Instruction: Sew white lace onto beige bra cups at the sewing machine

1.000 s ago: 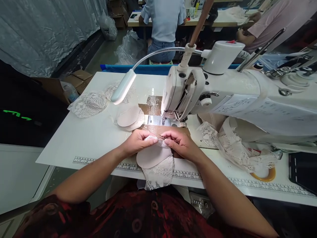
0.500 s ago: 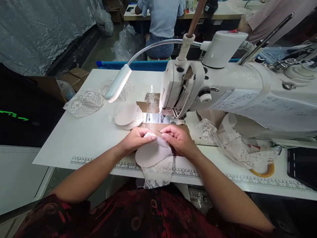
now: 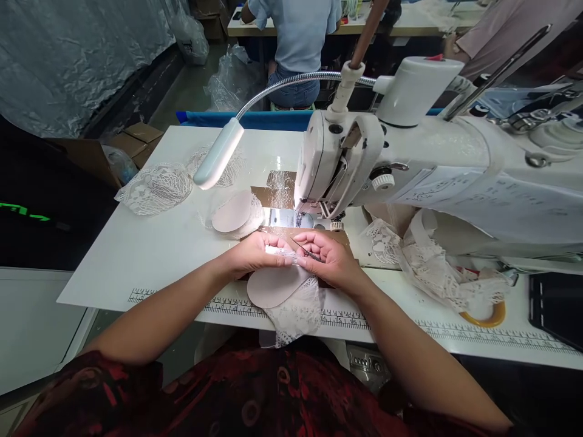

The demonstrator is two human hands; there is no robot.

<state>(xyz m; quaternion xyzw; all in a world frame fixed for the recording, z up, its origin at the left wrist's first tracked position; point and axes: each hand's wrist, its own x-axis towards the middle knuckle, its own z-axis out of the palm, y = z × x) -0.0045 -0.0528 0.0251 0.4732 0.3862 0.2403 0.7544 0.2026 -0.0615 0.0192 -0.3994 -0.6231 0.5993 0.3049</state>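
A lace bra cup piece [image 3: 277,287] with a smooth pale lining hangs over the table's front edge. My left hand [image 3: 259,252] is closed on its upper edge, thumb on top. My right hand [image 3: 330,258] pinches the same edge close to the left fingertips. It also holds a dark, slim metal tool that looks like thread snips [image 3: 312,254], a thin point sticking out toward the left; the fingers hide the rest. Just beyond both hands is the sewing machine [image 3: 339,161], its needle area above the metal plate [image 3: 283,218].
Another lace cup [image 3: 232,212] lies left of the needle plate, with more lace pieces [image 3: 157,188] farther left. A lamp [image 3: 219,155] hangs over the table. Lace trim [image 3: 432,261] and a yellow tape roll [image 3: 487,315] lie to the right. A person in light blue [image 3: 298,36] sits beyond.
My hands have come closer together along the cup's edge, and the left has shifted right. The dark pointed tool in my right hand shows more. The lace's lower end has swung slightly right.
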